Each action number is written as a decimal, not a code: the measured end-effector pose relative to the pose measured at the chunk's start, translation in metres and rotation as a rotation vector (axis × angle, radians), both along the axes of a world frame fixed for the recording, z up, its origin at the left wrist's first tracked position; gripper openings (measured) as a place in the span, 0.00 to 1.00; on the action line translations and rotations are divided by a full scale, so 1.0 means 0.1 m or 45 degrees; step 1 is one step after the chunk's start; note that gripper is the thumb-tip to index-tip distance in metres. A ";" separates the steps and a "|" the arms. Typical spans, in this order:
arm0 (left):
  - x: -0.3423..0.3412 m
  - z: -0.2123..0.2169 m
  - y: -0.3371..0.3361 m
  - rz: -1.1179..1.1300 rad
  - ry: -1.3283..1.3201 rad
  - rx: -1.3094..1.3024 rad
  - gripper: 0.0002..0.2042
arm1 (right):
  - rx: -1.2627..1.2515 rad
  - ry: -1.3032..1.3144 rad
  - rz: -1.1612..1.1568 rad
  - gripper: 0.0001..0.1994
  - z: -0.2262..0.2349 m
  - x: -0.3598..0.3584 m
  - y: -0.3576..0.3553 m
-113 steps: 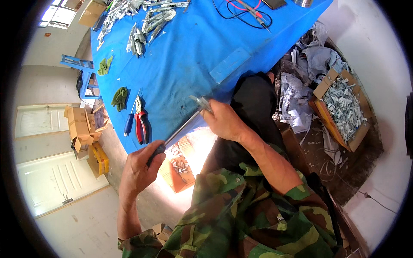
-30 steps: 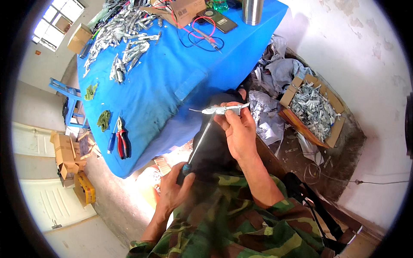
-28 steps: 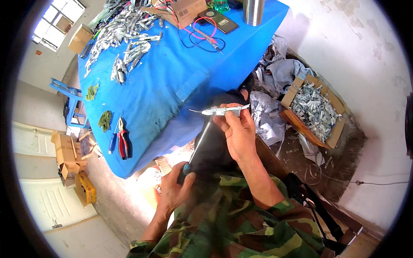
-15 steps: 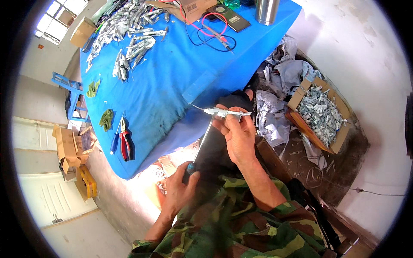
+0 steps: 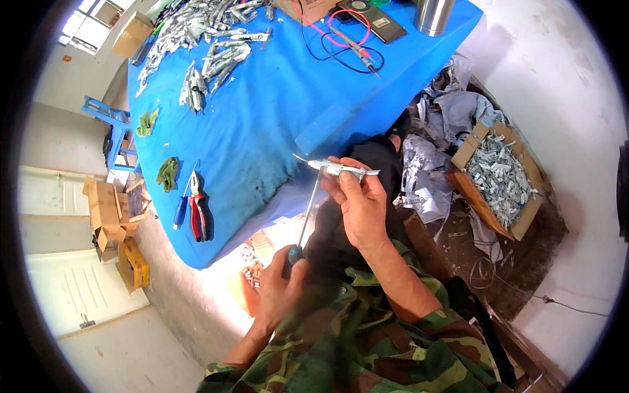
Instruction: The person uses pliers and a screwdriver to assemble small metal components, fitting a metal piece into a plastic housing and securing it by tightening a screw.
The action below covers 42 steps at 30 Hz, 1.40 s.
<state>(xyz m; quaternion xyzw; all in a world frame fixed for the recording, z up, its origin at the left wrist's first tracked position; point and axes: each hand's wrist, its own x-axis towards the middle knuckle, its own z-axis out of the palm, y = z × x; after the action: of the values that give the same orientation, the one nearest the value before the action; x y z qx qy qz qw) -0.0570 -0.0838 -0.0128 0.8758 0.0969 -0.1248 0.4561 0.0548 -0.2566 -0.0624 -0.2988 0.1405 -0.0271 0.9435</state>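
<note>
My right hand grips a small silvery metal part held level in front of the blue-covered table. My left hand is closed around the dark handle of a long screwdriver, whose thin shaft runs up to the underside of the part. Both hands sit over my lap, just off the table's near edge. My sleeves are camouflage cloth.
Red-handled pliers and a blue-handled tool lie near the table's left edge, with green rags. A heap of silvery parts, a meter with red leads and a steel cup lie farther off. A cardboard box of parts stands on the floor at right.
The part in my right hand has lifted from near the table edge. The screwdriver in my left hand has swung up so its tip meets the part. The view has shifted slightly.
</note>
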 end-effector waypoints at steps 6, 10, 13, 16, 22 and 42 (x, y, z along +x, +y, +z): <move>-0.08 -0.12 -0.11 0.159 0.077 -0.229 0.18 | -0.181 0.004 -0.045 0.12 -0.12 0.04 0.28; -0.04 -0.06 -0.28 0.273 0.115 -0.417 0.20 | -0.246 -0.001 -0.112 0.12 -0.14 0.09 0.36; -0.04 -0.05 -0.35 0.282 0.154 -0.405 0.21 | -0.273 -0.016 -0.113 0.12 -0.17 0.10 0.37; -0.04 -0.12 -0.15 0.162 0.098 -0.245 0.21 | -0.335 -0.048 -0.073 0.12 -0.22 0.12 0.34; 0.37 0.55 0.37 0.025 0.292 -0.210 0.18 | -0.455 -0.078 -0.063 0.12 -0.18 0.11 0.28; 0.35 0.50 0.28 -0.217 -0.234 0.392 0.14 | -0.226 0.180 -0.099 0.13 -0.08 0.15 0.33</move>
<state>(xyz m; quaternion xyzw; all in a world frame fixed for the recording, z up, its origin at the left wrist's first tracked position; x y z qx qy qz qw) -0.0224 -0.0559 0.0369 0.9479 -0.0017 -0.0660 0.3115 0.0700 -0.2241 -0.0708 -0.3768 0.2152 -0.0549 0.8993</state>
